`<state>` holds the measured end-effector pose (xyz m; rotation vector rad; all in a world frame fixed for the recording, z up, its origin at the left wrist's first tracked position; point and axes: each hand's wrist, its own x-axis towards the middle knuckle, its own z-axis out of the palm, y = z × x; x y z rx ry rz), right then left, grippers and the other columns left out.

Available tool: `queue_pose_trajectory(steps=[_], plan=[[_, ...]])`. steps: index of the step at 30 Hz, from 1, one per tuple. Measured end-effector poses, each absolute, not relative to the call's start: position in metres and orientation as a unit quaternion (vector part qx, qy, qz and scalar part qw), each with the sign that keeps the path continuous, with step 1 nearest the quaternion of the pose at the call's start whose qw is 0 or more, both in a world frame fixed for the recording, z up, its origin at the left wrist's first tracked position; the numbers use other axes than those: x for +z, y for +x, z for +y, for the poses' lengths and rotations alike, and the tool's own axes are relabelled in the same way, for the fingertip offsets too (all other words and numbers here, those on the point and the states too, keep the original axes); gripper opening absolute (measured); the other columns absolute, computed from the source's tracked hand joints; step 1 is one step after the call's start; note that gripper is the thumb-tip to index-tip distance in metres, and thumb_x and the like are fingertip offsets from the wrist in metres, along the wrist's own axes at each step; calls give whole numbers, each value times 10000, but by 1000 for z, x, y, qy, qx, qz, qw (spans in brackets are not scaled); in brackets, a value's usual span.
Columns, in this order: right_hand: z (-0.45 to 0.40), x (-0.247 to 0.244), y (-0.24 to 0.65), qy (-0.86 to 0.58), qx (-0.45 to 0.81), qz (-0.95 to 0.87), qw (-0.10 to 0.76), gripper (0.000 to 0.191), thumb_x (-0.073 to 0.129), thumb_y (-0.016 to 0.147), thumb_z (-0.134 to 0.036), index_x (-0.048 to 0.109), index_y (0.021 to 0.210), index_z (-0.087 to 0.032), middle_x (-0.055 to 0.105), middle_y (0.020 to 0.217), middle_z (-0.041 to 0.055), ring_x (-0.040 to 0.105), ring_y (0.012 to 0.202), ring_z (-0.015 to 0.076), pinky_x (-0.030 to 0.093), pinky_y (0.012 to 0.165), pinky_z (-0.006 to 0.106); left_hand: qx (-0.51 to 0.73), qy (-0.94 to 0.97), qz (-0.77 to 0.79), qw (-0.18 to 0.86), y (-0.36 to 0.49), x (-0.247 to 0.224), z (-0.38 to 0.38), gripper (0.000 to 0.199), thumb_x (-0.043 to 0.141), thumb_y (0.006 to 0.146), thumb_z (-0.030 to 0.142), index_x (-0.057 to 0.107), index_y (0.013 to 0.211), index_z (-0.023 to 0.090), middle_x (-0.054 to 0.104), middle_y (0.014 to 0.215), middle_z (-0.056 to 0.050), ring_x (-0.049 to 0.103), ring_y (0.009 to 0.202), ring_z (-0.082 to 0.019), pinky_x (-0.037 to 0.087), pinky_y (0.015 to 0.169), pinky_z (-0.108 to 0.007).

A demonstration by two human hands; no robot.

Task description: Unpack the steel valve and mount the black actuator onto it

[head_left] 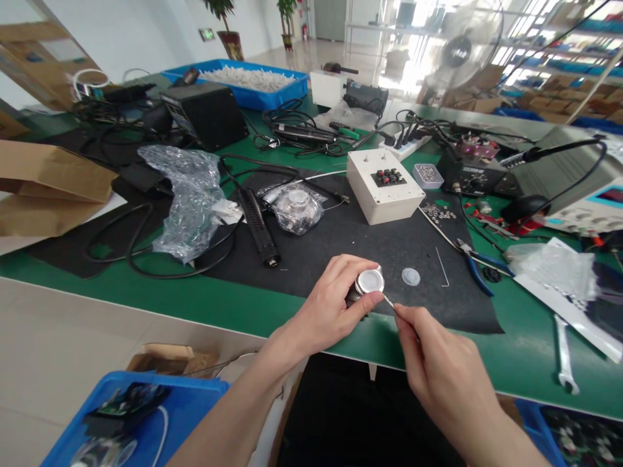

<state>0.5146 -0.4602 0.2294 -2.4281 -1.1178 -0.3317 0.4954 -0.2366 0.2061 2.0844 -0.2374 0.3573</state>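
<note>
My left hand (335, 301) is closed around a small round part (370, 281) with a silvery rim and a whitish face, thumb and fingers at its sides. My right hand (433, 347) pinches a thin metal tool (389, 302), its tip at the lower right edge of the round part. Most of the tool's handle is hidden in my fingers, so I cannot tell its kind. On the black mat (321, 272) just to the right lie a clear round disc (411, 277) and an L-shaped hex key (442, 267).
Behind my hands stands a white switch box (382, 188), with a black electric screwdriver (259, 227) and a bagged round part (298, 206) to its left. Blue-handled pliers (477, 266) and a wrench (565, 357) lie at the right. Bubble wrap (187, 201) lies at the left.
</note>
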Motion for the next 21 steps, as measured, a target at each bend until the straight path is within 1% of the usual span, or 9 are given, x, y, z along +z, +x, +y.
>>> queue_pose_trajectory(steps=[3, 5, 8, 10, 13, 14, 16, 18, 21], plan=[[-450, 207, 504, -877, -145, -359, 284, 149, 477, 1106, -182, 599, 1189, -159, 774, 912, 56, 781, 664, 203, 543, 572, 285, 160, 865, -98, 466, 495, 204, -237, 387, 658, 1046, 351, 607, 1416, 250, 640, 1368, -97, 589, 1314, -239, 489, 1149, -421], [-442, 197, 499, -877, -173, -338, 296, 156, 474, 1107, -187, 602, 1181, -140, 787, 931, 87, 798, 698, 226, 570, 582, 287, 173, 871, -100, 449, 495, 202, -237, 383, 650, 1051, 346, 604, 1415, 240, 642, 1373, -97, 589, 1322, -232, 485, 1154, -414], [-433, 189, 494, -873, -227, -317, 294, 172, 479, 1104, -184, 619, 1172, -111, 787, 909, 111, 792, 680, 237, 580, 563, 294, 197, 880, -107, 419, 496, 198, -239, 375, 634, 1060, 344, 593, 1412, 222, 641, 1397, -102, 575, 1364, -227, 480, 1169, -414], [-432, 189, 493, -872, -240, -308, 295, 180, 491, 1098, -181, 631, 1180, -103, 791, 914, 115, 786, 671, 232, 579, 565, 297, 207, 889, -108, 395, 496, 196, -240, 368, 619, 1068, 343, 581, 1414, 222, 643, 1423, -100, 549, 1421, -240, 441, 1220, -459], [-438, 199, 492, -873, -175, -300, 343, 173, 535, 1087, -184, 654, 1204, -140, 802, 979, 83, 799, 758, 203, 595, 672, 282, 218, 904, -102, 353, 495, 195, -242, 372, 608, 1074, 334, 561, 1431, 237, 659, 1434, -88, 502, 1490, -275, 308, 1303, -578], [-441, 203, 492, -873, -150, -296, 357, 174, 550, 1083, -190, 664, 1211, -159, 803, 997, 67, 801, 795, 194, 592, 707, 274, 228, 906, -101, 343, 494, 195, -242, 381, 617, 1070, 331, 559, 1434, 237, 665, 1426, -89, 499, 1490, -282, 289, 1308, -594], [-446, 213, 492, -876, -133, -292, 360, 185, 568, 1077, -195, 682, 1223, -186, 803, 1016, 47, 800, 838, 185, 573, 730, 265, 252, 902, -100, 337, 493, 196, -243, 402, 648, 1052, 328, 566, 1432, 223, 662, 1402, -103, 527, 1438, -278, 354, 1274, -559], [-450, 220, 493, -885, -147, -295, 330, 194, 578, 1072, -198, 694, 1227, -192, 804, 1006, 42, 794, 817, 188, 548, 705, 271, 266, 897, -97, 339, 492, 197, -244, 412, 667, 1040, 328, 578, 1425, 211, 650, 1366, -115, 566, 1349, -261, 445, 1199, -498], [-451, 226, 493, -890, -163, -303, 299, 198, 578, 1068, -198, 702, 1221, -176, 807, 1004, 56, 789, 787, 197, 541, 707, 288, 271, 897, -91, 337, 491, 199, -245, 397, 664, 1041, 329, 592, 1414, 215, 644, 1312, -116, 587, 1269, -258, 491, 1129, -472]])
